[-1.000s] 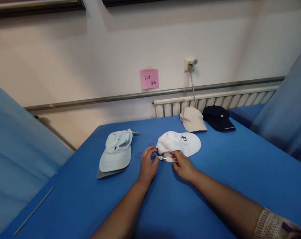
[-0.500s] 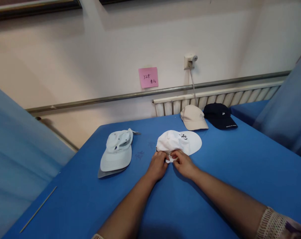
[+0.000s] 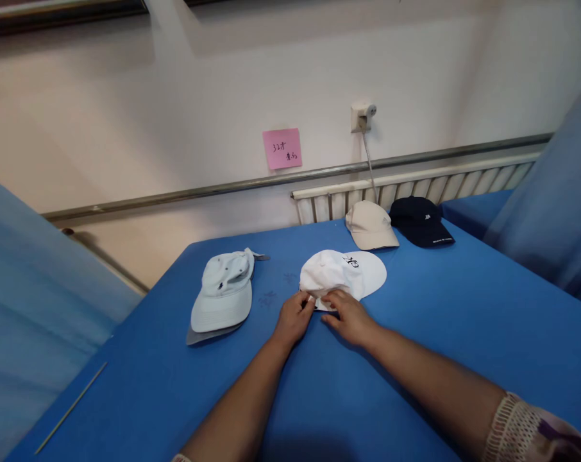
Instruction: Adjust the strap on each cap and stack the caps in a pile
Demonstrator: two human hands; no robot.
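Observation:
A white cap [image 3: 341, 274] with a dark logo lies in the middle of the blue table [image 3: 415, 333], its brim pointing right. My left hand [image 3: 292, 317] pinches the back strap of this cap at its near edge. My right hand [image 3: 348, 315] has its fingers closed on the same strap from the right side. The two hands almost touch at the strap.
A pale blue cap [image 3: 223, 292] lies on a grey one to the left. A beige cap [image 3: 370, 225] and a navy cap [image 3: 421, 221] sit at the far edge by a radiator [image 3: 415, 189]. A thin stick [image 3: 69, 408] lies near the left edge.
My hands have drawn together at the cap's back strap, and the brass buckle seen one second ago is now covered. The cap has barely moved.

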